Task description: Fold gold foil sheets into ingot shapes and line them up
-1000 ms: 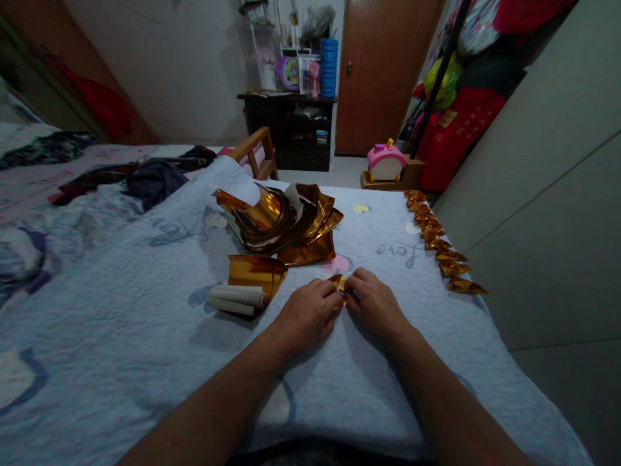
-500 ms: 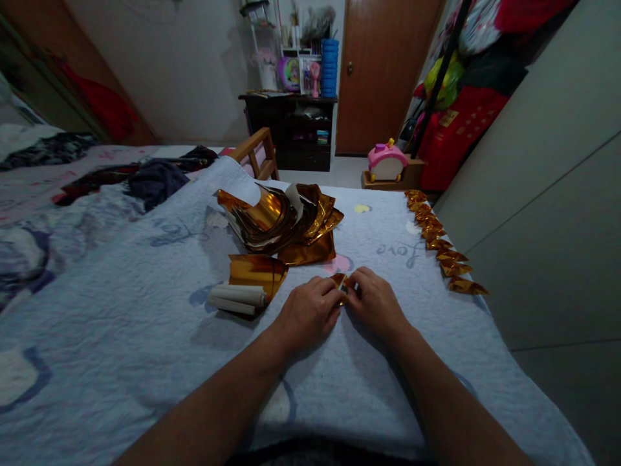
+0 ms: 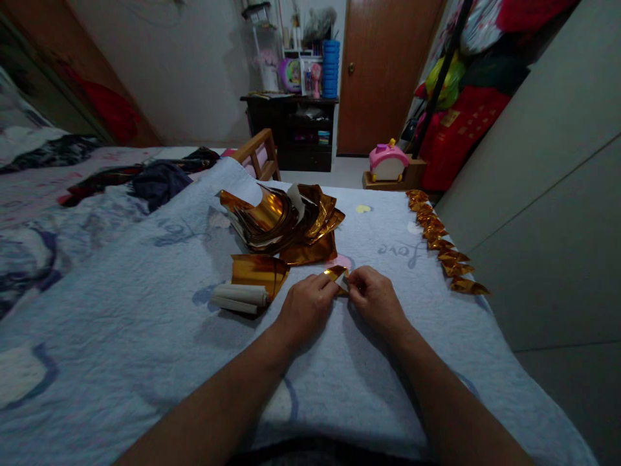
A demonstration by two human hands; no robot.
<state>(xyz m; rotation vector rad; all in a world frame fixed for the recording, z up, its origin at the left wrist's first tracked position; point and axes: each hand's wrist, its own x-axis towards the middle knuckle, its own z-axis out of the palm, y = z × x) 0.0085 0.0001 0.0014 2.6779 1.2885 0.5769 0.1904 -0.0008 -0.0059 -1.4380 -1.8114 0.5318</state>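
Between my two hands is a small piece of gold foil paper (image 3: 342, 282), partly folded, with a pale underside showing. My left hand (image 3: 310, 302) is closed on its left side, fingers pressing it near the bed. My right hand (image 3: 373, 294) pinches its right edge; the fingertips partly hide it. Beyond my left hand, a gold sheet (image 3: 257, 268) lies with a pale rolled bundle of paper (image 3: 240, 296) at its front. Further back rests a large curled stack of gold foil sheets (image 3: 272, 213). A row of folded gold pieces (image 3: 439, 244) runs along the right edge.
Everything lies on a pale blue bed cover (image 3: 145, 349). Crumpled clothes (image 3: 160, 184) are at the left. A wooden chair (image 3: 259, 155) stands past the far edge, with a pink toy (image 3: 388, 160) to its right. A pale cabinet panel (image 3: 548, 213) borders the right side.
The gold foil paper between my hands shows more of its gold face and pale underside. My left fingers have shifted slightly on it. The stack and the row stay as they were.
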